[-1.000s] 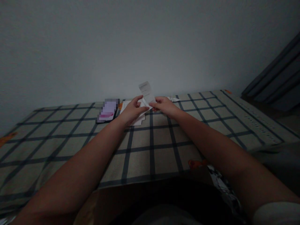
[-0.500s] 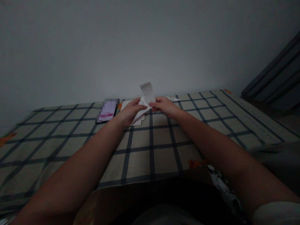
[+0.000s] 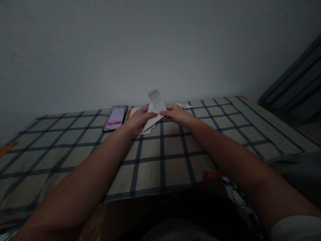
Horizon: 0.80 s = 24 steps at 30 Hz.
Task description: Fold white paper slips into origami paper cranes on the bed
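A partly folded sheet of white paper (image 3: 155, 100) is held between my two hands above the table, its printed upper flap sticking up. My left hand (image 3: 140, 119) pinches its left side, thumb on top. On the other side my right hand (image 3: 175, 112) grips the right edge with thumb and fingers. Below and behind my left hand lie more white paper sheets (image 3: 147, 131) on the cloth, partly hidden by the hand. Just beyond my right hand sits a small folded white paper piece (image 3: 185, 106).
A smartphone (image 3: 114, 119) with a lit, blurred screen lies left of my hands. The checked tablecloth (image 3: 160, 164) covers the table, which meets a plain wall (image 3: 160, 50) at the back. A dark curtain (image 3: 296, 70) hangs at the right.
The paper's raised flap has tilted slightly left, and the folded part between my thumbs lies flatter and wider. Both hands stay nearly in place.
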Motion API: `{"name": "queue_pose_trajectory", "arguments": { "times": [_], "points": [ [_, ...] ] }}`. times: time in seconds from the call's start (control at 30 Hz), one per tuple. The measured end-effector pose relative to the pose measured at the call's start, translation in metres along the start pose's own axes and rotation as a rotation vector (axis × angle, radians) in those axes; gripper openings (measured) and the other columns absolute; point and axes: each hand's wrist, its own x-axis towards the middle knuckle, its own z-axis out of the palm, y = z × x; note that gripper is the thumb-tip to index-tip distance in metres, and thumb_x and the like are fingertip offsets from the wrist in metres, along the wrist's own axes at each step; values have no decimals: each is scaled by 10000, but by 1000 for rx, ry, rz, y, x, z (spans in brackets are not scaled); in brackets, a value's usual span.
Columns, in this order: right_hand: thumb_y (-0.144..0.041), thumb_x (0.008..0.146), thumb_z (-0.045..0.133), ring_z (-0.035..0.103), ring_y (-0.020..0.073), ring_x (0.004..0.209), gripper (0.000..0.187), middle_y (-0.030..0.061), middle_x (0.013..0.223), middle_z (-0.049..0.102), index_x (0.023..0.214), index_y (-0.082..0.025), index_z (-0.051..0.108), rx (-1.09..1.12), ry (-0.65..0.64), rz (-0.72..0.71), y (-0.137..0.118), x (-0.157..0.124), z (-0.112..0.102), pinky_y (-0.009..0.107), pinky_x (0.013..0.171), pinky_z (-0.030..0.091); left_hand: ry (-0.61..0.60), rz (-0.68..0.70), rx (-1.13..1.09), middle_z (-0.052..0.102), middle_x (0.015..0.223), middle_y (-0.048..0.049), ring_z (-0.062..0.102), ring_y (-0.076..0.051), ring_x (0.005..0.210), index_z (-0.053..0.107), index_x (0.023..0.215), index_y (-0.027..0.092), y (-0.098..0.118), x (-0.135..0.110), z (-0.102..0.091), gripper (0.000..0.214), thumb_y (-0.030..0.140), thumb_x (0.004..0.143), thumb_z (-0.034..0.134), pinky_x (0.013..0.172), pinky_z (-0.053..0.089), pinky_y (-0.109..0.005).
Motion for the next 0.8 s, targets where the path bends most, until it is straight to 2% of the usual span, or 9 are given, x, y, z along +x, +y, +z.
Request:
{"name": "queue_pose_trajectory", "arguments": {
  "times": [0.17, 0.43, 0.63, 0.8],
  "points": [
    [-219, 795, 696, 592, 92, 635, 88, 38, 794, 695, 860, -159, 702, -7, -41, 26, -1, -1, -2, 209, 600, 508, -10, 8, 75, 733, 912, -83, 660, -172, 658, 657, 1033, 141, 1, -1, 1, 432, 143, 618, 775, 599, 516, -288],
    [-182, 799, 692, 576, 78, 643, 74, 30, 830, 700, 865, -149, 699, 17, -31, 8, -4, -3, 3, 191, 606, 488, -29, 49, 59, 735, 1015, -121, 696, -223, 835, 676, 1033, 135, 0, 0, 0, 449, 154, 599, 791, 738, 546, -330],
    [-193, 794, 702, 561, 74, 638, 81, 11, 777, 667, 848, -138, 676, 59, 11, -65, -4, -2, 6, 196, 615, 482, -5, 31, 29, 737, 932, -79, 677, -166, 706, 657, 1056, 145, -1, 3, -5, 436, 164, 636, 774, 654, 540, -278],
    [-228, 771, 735, 574, 85, 654, 139, 26, 794, 668, 867, -141, 683, 47, -24, -48, 0, -2, -1, 208, 627, 497, 3, 24, 37, 729, 875, -54, 661, -154, 657, 651, 1013, 154, 0, 2, -5, 394, 156, 637, 770, 618, 533, -265]
  ]
}}
